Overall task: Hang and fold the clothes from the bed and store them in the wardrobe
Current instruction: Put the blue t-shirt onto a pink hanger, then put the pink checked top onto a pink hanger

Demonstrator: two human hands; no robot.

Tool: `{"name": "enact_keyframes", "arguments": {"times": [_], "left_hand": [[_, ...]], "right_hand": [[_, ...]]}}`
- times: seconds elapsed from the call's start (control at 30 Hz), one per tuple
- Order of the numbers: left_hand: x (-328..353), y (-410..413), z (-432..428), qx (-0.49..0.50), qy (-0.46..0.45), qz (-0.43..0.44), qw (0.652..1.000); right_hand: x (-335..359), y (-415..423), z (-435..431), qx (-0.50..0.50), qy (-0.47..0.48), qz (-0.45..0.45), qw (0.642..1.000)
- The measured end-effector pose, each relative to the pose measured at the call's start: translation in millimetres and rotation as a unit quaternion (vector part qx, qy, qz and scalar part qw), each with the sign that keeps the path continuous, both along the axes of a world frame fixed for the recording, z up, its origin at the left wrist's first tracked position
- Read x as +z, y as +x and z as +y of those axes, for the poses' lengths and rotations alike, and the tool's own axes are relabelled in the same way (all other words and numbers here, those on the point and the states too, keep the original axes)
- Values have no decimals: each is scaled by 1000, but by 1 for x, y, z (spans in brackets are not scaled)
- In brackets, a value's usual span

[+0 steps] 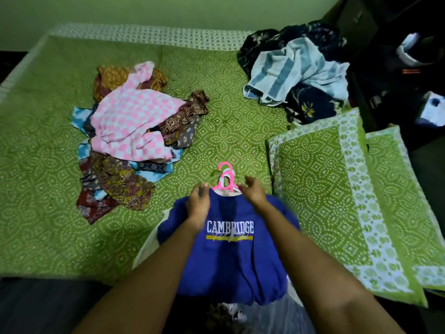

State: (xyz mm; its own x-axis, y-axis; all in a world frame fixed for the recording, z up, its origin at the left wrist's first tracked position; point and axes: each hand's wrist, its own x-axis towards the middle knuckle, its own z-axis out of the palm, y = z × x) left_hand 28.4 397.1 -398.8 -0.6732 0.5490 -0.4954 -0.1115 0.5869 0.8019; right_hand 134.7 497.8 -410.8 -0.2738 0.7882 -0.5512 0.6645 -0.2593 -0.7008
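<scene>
1 head camera looks down, close over the bed (48, 189).

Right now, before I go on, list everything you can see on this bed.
Bedsheet: one, green, white-dotted, covering the bed.
T-shirt: one, blue, Cambridge print, near edge.
Hanger: one, pink, hook poking from the T-shirt's neck.
Clothes pile: one, brown and blue prints, centre-left.
Checked towel: one, pink-white, atop that pile.
Dark heap: one, navy floral, far right.
Striped towel: one, light blue, on the dark heap.
Pillows: two, green-white, right edge.
Left hand: one, at the collar, grip blurred.
Right hand: one, beside the hanger, grip blurred.
</scene>
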Motion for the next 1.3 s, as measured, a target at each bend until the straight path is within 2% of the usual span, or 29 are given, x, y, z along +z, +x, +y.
{"name": "enact_keyframes", "arguments": {"times": [0.13,0.27,0.57,0.87,1.03,1.13,1.3], "left_hand": [[-4,11,11,70,57,-182,979],[7,12,20,87,85,-253,960],[23,-2,11,98,119,-244,957],[42,-62,-68,175,152,-218,948],[61,-134,-155,248,176,-174,936],[76,-189,-222,293,206,-157,920],[102,-292,-356,341,218,-99,909]], "right_hand": [[-17,2,-12,-81,-142,74,984],[-9,3,-10,-128,-196,119,965],[-4,-31,-3,-125,-217,161,955],[30,-98,-73,-40,-221,165,960],[59,-174,-139,42,-197,165,965],[76,-235,-196,97,-208,213,950],[103,-356,-313,187,-168,216,943]]}}
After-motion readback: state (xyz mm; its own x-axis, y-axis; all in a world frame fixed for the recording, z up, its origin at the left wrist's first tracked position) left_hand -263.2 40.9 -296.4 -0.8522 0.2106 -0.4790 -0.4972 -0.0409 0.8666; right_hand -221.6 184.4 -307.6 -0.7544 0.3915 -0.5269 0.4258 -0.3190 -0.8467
